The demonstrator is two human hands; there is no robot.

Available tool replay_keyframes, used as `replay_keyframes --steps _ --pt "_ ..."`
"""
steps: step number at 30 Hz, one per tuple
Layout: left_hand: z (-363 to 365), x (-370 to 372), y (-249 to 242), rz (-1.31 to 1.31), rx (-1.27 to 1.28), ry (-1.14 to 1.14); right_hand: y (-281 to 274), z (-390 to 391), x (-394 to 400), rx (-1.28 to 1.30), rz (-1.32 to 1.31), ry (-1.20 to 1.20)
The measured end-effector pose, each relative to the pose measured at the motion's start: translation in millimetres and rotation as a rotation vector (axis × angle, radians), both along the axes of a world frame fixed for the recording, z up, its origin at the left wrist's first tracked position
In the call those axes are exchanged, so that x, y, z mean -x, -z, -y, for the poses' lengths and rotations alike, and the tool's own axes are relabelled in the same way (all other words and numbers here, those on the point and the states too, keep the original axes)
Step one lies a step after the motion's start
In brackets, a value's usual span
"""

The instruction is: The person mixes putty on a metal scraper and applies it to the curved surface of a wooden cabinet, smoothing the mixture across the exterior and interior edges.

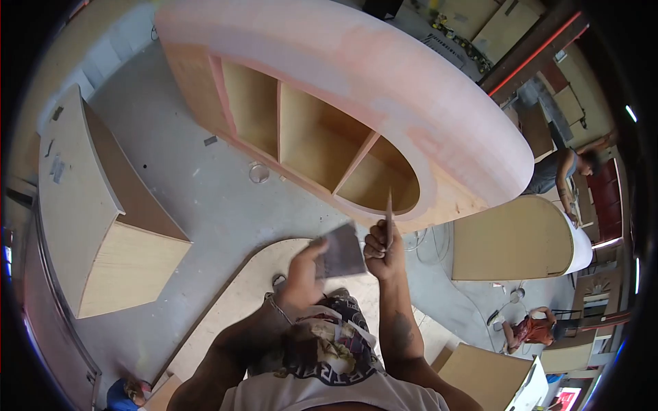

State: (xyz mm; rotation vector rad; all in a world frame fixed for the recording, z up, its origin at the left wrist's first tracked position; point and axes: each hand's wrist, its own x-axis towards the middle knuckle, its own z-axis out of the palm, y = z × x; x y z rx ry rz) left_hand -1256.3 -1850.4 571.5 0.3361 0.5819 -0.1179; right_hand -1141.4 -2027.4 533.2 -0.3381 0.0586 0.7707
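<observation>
My left hand [301, 274] holds a flat grey scraper plate [340, 252] by its edge. My right hand [381, 248] grips a thin putty knife [388, 218], its blade pointing up toward the oval opening of a large curved plywood cabinet [356, 75]. The cabinet's rounded face is coated pink, and its open shelves show bare wood. Both hands are close together, just below the cabinet's lower edge.
A curved plywood board [240, 308] lies on the concrete floor under my arms. Another curved cabinet [89, 212] stands at left. A round lid [258, 172] lies on the floor. One person leans over a rounded piece [514, 236] at right; another person [531, 329] crouches below.
</observation>
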Motion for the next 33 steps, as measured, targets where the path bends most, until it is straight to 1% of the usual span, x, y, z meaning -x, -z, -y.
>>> replay_keyframes --steps 1,2,3,4,6,7,8,10,11,12,13,14,15,16,17,18,20,21,22,24,25,26,27,28,29,31,32,33 --pt "5.3 2.9 -7.7 0.034 0.023 -0.010 -15.2 -15.2 -2.7 0.082 0.126 -0.116" --pt "7.3 2.1 -13.5 0.067 0.044 -0.021 -21.8 -47.5 20.9 0.613 -0.046 0.133" --pt "4.8 -2.6 -15.9 0.011 0.068 -0.026 -10.7 -57.5 32.1 0.594 -0.098 0.074" --pt "-2.1 -8.6 -10.7 0.058 0.064 -0.078 2.2 -59.1 41.1 0.579 -0.155 0.013" --pt "-19.7 -19.2 5.1 0.124 0.050 -0.178 33.2 -33.0 50.5 0.616 0.003 -0.176" --pt "-29.7 -26.3 14.0 0.090 0.007 -0.226 20.8 -42.7 53.0 0.621 0.075 -0.271" --pt "-36.5 -31.8 24.2 0.052 -0.009 -0.264 1.5 -57.9 58.5 0.822 -0.091 -0.145" --pt "-39.3 -42.8 47.1 -0.011 -0.039 -0.332 54.9 -32.1 38.1 0.354 -0.253 -0.104" --pt "-37.6 -45.5 54.1 -0.021 -0.014 -0.315 61.5 -33.6 21.7 0.170 -0.318 -0.085" --pt "-32.2 -46.4 63.2 -0.030 -0.083 -0.233 70.8 -32.0 2.8 -0.019 -0.213 -0.155" --pt "-23.3 -44.3 73.5 -0.027 -0.148 -0.152 82.6 -36.4 -8.6 0.192 -0.252 -0.051" --pt "-14.3 -47.3 82.7 -0.011 -0.215 -0.075 114.8 -36.4 -13.2 0.340 -0.218 -0.028" --pt "-8.0 -54.5 86.5 -0.097 -0.016 -0.088 147.0 -36.5 -17.9 0.493 -0.189 -0.015" --pt "3.8 -56.0 116.5 -0.053 -0.197 -0.135 199.6 -26.9 -13.6 0.585 -0.098 -0.077" --pt "15.7 -57.5 146.3 -0.025 -0.382 -0.186 189.5 -34.3 -17.7 0.711 -0.231 -0.163" --pt "13.2 -64.4 160.4 -0.030 -0.374 -0.195 182.6 -42.0 -21.4 0.480 -0.408 -0.148" --pt "3.2 -88.7 189.9 -0.070 -0.260 -0.246 207.4 -24.7 -14.0 0.783 -0.161 -0.293" --pt "-2.5 -104.1 209.6 -0.155 -0.153 -0.263 219.4 -16.1 -10.2 0.932 -0.043 -0.371" --pt "-6.4 -113.2 233.8 -0.124 -0.215 -0.310 239.3 -13.3 -13.9 0.754 -0.156 -0.348" --pt "-14.0 -127.3 284.9 -0.068 -0.352 -0.417 283.8 -25.2 -32.9 0.940 -0.368 0.048" --pt "-13.1 -137.2 305.9 -0.017 -0.437 -0.505 319.4 -19.6 -45.0 0.968 -0.185 0.174" --pt "-14.0 -143.7 333.9 0.015 -0.527 -0.527 347.0 -4.9 -56.5 1.094 -0.062 0.148" --pt "-16.2 -148.2 362.6 0.042 -0.618 -0.547 345.1 -23.4 -68.3 0.920 -0.046 0.372" --pt "-17.4 -149.2 389.5 0.064 -0.706 -0.566 367.0 -29.4 -75.2 0.737 0.029 0.482" --pt "-16.1 -148.6 409.2 0.109 -0.733 -0.541 384.3 -37.8 -80.1 0.702 0.065 0.531" --pt "-9.8 -143.7 451.4 0.183 -0.935 -0.505 415.0 -51.7 -80.6 0.681 0.130 0.617" --pt "-5.4 -147.0 461.6 0.219 -0.995 -0.501 428.6 -57.4 -82.0 0.685 0.162 0.648" --pt "-1.0 -150.4 471.7 0.256 -1.056 -0.499 444.0 -56.3 -82.2 0.705 0.182 0.607"
